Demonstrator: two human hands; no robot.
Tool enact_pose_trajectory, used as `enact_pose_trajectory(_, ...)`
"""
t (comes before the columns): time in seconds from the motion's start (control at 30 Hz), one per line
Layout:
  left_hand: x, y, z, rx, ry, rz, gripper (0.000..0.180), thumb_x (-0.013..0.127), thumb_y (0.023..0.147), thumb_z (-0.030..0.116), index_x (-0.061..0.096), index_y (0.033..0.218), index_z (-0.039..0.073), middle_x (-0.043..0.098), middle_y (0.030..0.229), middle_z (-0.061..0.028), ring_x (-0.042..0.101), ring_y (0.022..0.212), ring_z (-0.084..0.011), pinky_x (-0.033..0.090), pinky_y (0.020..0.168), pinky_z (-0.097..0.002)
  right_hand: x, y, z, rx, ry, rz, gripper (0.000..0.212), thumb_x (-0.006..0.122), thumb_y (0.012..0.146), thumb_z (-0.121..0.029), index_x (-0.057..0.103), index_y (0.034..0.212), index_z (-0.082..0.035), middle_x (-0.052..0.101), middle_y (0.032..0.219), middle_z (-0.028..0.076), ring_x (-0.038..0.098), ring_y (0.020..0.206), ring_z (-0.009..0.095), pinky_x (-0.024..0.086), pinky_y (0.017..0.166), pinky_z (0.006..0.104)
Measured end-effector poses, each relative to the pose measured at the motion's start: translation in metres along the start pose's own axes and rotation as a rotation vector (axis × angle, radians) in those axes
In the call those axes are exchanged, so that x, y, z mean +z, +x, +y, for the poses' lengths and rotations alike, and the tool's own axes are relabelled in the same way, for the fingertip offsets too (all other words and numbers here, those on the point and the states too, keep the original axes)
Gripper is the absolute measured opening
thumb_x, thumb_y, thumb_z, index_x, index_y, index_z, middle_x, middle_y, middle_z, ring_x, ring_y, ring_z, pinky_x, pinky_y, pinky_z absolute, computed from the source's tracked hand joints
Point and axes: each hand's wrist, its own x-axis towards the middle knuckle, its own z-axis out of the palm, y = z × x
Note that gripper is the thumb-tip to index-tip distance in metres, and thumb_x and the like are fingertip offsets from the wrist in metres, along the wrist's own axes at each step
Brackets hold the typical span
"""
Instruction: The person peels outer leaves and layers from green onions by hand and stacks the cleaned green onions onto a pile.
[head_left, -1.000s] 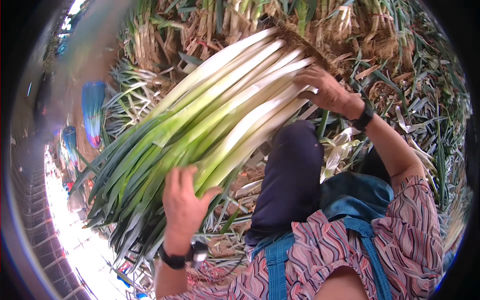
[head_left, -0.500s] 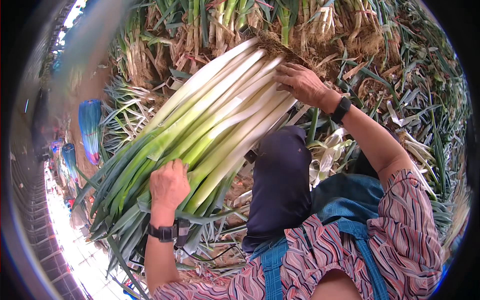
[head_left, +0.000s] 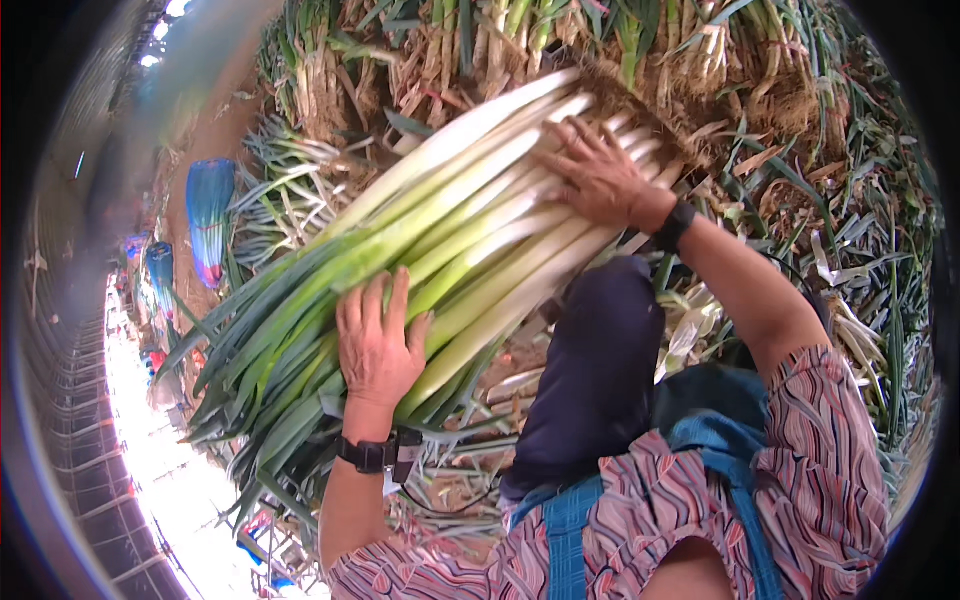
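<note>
A wide pile of leeks (head_left: 455, 225) lies slantwise before me, white ends at the upper right and dark green leaves at the lower left. My left hand (head_left: 382, 350) rests on the green part with its fingers outstretched. Across the white stalks near the root end, my right hand (head_left: 598, 182) lies flat, its fingers apart and slightly blurred. Neither hand is wrapped round a stalk. What supports the pile is mostly hidden beneath it.
Untrimmed leeks with dirty roots (head_left: 315, 85) stand along the far side. Stripped leaves (head_left: 850, 270) heap up at the right. Blue-wrapped bundles (head_left: 209, 215) stand at the left, beside loose thin stalks (head_left: 290, 185). My bent knee (head_left: 600, 350) is close to the pile's near side.
My left hand has unfolded from a curled grip and spread over the leaves. My right hand has moved inward from the stalks' edge onto their tops. The view has shifted slightly.
</note>
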Motion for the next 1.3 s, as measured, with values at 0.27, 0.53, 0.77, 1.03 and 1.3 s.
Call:
enact_pose_trajectory(0.27, -0.107, -0.171, -0.112, -0.701, 0.458, -0.427, 0.11, 0.086, 0.062, 0.038, 0.025, 0.151, 0.014, 0.026, 0.155, -0.0156, 0.02, 0.143, -0.0392, 0.019, 0.113, -0.0584, 0.008, -0.006, 0.02, -0.012, -0.014, 0.079, 0.059, 0.04, 0.096, -0.056, 0.035, 0.148, -0.029, 0.014, 0.16, 0.007, 0.013, 0.146, 0.037, 0.01, 0.116, 0.0584)
enact_pose_trajectory(0.53, -0.195, -0.138, -0.1, -0.626, 0.547, -0.085, 0.091, 0.081, 0.071, 0.017, 0.033, 0.148, 0.012, 0.043, 0.144, -0.0193, 0.042, 0.129, -0.0404, 0.03, 0.109, -0.0529, -0.001, -0.006, 0.014, 0.015, 0.008, -0.034, 0.063, 0.035, 0.097, -0.057, 0.031, 0.15, -0.023, 0.011, 0.16, 0.01, 0.01, 0.146, 0.036, 0.007, 0.118, 0.0556)
enact_pose_trajectory(0.77, -0.011, 0.03, -0.025, -0.123, -0.027, 0.052, 0.101, 0.072, 0.074, 0.056, 0.03, 0.147, 0.001, 0.038, 0.148, -0.0205, 0.032, 0.137, -0.0407, 0.021, 0.113, -0.0523, 0.007, 0.004, 0.02, -0.092, 0.109, 0.146, 0.073, 0.039, 0.094, -0.062, 0.024, 0.152, -0.019, 0.019, 0.158, 0.012, 0.014, 0.146, 0.037, 0.013, 0.117, 0.0567)
enact_pose_trajectory(1.03, 0.009, 0.014, -0.01, -0.141, -0.07, -0.071, 0.097, 0.053, 0.079, 0.073, 0.043, 0.139, -0.001, 0.043, 0.144, -0.0177, 0.041, 0.128, -0.0363, 0.027, 0.106, -0.05, 0.0, 0.006, 0.032, -0.006, 0.025, 0.002, 0.071, 0.036, 0.096, -0.058, 0.025, 0.151, -0.015, 0.021, 0.157, 0.015, 0.015, 0.146, 0.034, 0.014, 0.117, 0.0532)
enact_pose_trajectory(1.3, 0.026, 0.031, -0.022, -0.111, -0.016, -0.09, 0.108, 0.058, 0.075, 0.072, 0.027, 0.148, -0.001, 0.03, 0.154, -0.0169, 0.025, 0.141, -0.0369, 0.016, 0.111, -0.0559, 0.011, 0.013, 0.039, -0.003, -0.046, 0.032, 0.072, 0.026, 0.096, -0.063, 0.016, 0.154, -0.022, 0.012, 0.16, 0.009, 0.005, 0.148, 0.032, 0.008, 0.118, 0.0551)
